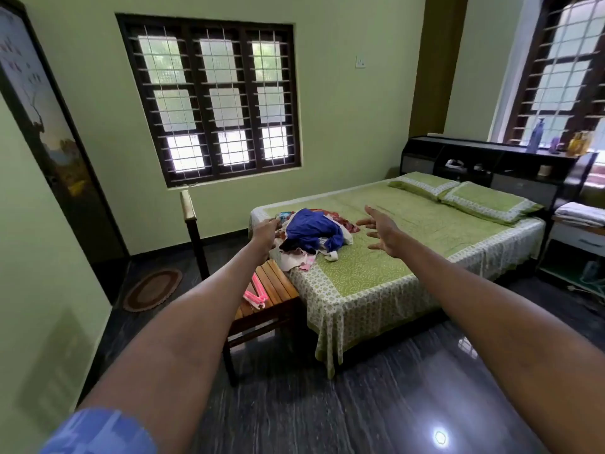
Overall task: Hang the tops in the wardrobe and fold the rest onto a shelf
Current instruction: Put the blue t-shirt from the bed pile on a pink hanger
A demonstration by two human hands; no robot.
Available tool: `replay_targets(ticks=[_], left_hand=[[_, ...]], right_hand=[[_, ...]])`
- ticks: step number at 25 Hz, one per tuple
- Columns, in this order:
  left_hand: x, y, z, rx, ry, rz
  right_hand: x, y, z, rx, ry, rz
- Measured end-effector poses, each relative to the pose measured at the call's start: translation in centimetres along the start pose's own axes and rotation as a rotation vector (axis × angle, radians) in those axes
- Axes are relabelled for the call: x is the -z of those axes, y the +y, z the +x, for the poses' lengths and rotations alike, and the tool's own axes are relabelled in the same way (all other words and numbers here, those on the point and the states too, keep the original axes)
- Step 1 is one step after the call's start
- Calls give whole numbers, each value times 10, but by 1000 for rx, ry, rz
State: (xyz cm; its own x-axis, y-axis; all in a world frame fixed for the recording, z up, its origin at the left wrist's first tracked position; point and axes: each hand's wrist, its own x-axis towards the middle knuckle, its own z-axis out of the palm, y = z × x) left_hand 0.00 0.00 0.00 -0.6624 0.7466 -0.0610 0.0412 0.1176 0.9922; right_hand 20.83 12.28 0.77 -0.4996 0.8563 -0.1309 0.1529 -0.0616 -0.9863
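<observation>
At the foot corner of the bed [376, 283], both arms are out towards the clothes pile [311, 235]. Left grip [266, 232] sits at the pile's near-left edge, fingers partly hidden behind the cloth, so can't tell if it's got fabric or is just touching. Right grip [379, 231] hangs released, fingers spread, just beside the pile's right side, nothing in it. Blue garment [309, 227] lies on top, mixed pieces under it incl. pale and red-patterned ones, all bunched at that foot-left corner. Pink hangers [255, 294] wait on the wooden desk [278, 286], which stands against the bed's foot end. Looks like step one: picking a first item, prob. the blue one. Next move calls for a firm two-handed lift, a shake-out to see if it's a top, then a hanger. No wardrobe in view.
</observation>
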Motion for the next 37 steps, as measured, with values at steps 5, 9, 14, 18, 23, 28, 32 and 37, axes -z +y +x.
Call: replay_targets(ticks=[5, 9, 14, 18, 23, 28, 32, 37], left_hand=[[-41, -17, 100, 59, 2, -27], [-72, -24, 209, 34, -18, 7], [-109, -36, 368, 56, -59, -9], [-132, -37, 442, 129, -49, -13], [-170, -75, 554, 189, -15, -54], [-224, -127, 662, 328, 125, -100], [-279, -155, 738, 440, 174, -99], [-321, -204, 823, 557, 205, -94]], right_hand=[[-4, 22, 106, -61, -20, 25], [-3, 27, 200, -70, -52, 36], [-2, 18, 336, -129, -24, 7], [-12, 13, 438, -156, -45, -21], [-9, 50, 579, -256, -144, -49], [19, 91, 725, -316, -240, -71], [44, 123, 836, -465, -352, -190], [42, 177, 944, -563, -409, -344]])
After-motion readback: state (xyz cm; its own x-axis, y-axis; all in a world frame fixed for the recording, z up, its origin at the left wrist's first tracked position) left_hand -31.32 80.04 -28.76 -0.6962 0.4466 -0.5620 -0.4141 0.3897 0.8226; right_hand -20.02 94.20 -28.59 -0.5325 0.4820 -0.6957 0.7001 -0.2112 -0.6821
